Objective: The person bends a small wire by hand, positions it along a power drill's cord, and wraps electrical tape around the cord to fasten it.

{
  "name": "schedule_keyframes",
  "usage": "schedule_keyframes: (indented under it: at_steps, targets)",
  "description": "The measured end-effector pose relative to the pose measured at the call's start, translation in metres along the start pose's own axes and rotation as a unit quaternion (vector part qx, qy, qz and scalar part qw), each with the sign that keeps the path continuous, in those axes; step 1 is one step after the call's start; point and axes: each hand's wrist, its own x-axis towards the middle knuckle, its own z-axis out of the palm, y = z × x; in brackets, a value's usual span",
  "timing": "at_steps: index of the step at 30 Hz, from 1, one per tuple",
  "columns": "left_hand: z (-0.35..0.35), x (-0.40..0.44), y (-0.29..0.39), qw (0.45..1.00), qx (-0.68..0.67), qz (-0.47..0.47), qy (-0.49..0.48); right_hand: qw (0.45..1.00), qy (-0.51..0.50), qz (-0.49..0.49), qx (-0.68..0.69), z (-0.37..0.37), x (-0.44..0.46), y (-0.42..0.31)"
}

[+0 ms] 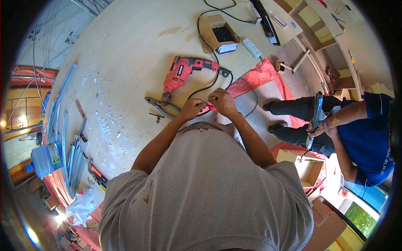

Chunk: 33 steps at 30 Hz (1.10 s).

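My left hand [192,109] and my right hand [222,102] are close together at the near edge of the table, fingers pinched. A small bright red thing [212,107] shows between them; its kind and which hand grips it are hard to make out. Just beyond lies a red power drill [180,72] on its side, chuck towards me, its black cord [217,75] looping beside my hands. Pliers [155,101] with grey handles lie left of my left hand, partly under the drill's chuck. A small dark metal piece [157,116] sits nearby.
An open carton [224,47] of small black pieces and a white power strip [251,47] stand farther back. White debris [109,125] and metal strips [65,121] lie at left. At right, a co-worker in a blue shirt [365,140] holds a long tool [317,111].
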Motion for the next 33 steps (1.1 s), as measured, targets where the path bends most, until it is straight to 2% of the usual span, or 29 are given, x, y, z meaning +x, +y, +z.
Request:
schedule_keyframes:
  at_steps: [2, 7, 10, 13, 16, 17, 20, 22, 25, 27, 28, 31, 33]
  targets:
    - [-0.002, 0.000, -0.001, 1.000, 0.002, 0.005, -0.002, 1.000, -0.012, 0.015, -0.021, 0.003, 0.001, 0.001]
    - [-0.002, -0.002, 0.004, 1.000, -0.014, -0.024, -0.007, 0.999, -0.015, -0.026, -0.031, 0.007, 0.002, 0.006]
    - [0.000, 0.000, 0.000, 0.995, 0.096, -0.003, -0.005, 0.999, -0.020, -0.020, -0.035, 0.006, 0.003, 0.004]
    - [0.002, 0.003, -0.001, 0.992, 0.126, 0.019, 0.015, 0.999, -0.018, -0.013, -0.037, 0.006, 0.005, 0.001]
    - [-0.002, -0.003, 0.009, 0.995, -0.078, -0.063, 0.007, 0.999, 0.002, -0.029, -0.039, 0.005, 0.005, -0.002]
    - [-0.004, -0.002, 0.007, 0.995, -0.076, -0.061, -0.015, 0.998, 0.011, -0.036, -0.041, 0.003, 0.004, -0.003]
    - [-0.025, -0.006, -0.002, 0.993, -0.074, -0.069, -0.067, 0.999, 0.003, 0.030, -0.012, -0.017, -0.003, -0.010]
    - [-0.039, -0.014, 0.001, 0.989, -0.075, -0.091, -0.085, 1.000, -0.010, 0.022, -0.011, -0.037, -0.011, -0.016]
    - [-0.052, -0.014, 0.000, 0.990, -0.027, -0.128, -0.047, 0.998, -0.059, 0.035, -0.003, -0.058, -0.030, -0.010]
    - [-0.062, -0.001, -0.013, 0.993, 0.073, -0.059, -0.070, 0.993, -0.102, 0.065, -0.003, -0.073, -0.045, -0.016]
    - [-0.066, 0.007, -0.022, 0.989, 0.122, -0.023, -0.082, 0.994, -0.096, 0.047, -0.026, -0.073, -0.054, -0.006]
    - [-0.077, 0.029, -0.038, 0.939, 0.319, 0.108, -0.066, 0.992, -0.089, 0.021, -0.083, -0.067, -0.074, 0.021]
    - [-0.091, 0.034, -0.025, 0.944, 0.295, 0.018, -0.146, 0.989, -0.092, 0.032, -0.112, -0.062, -0.082, 0.024]
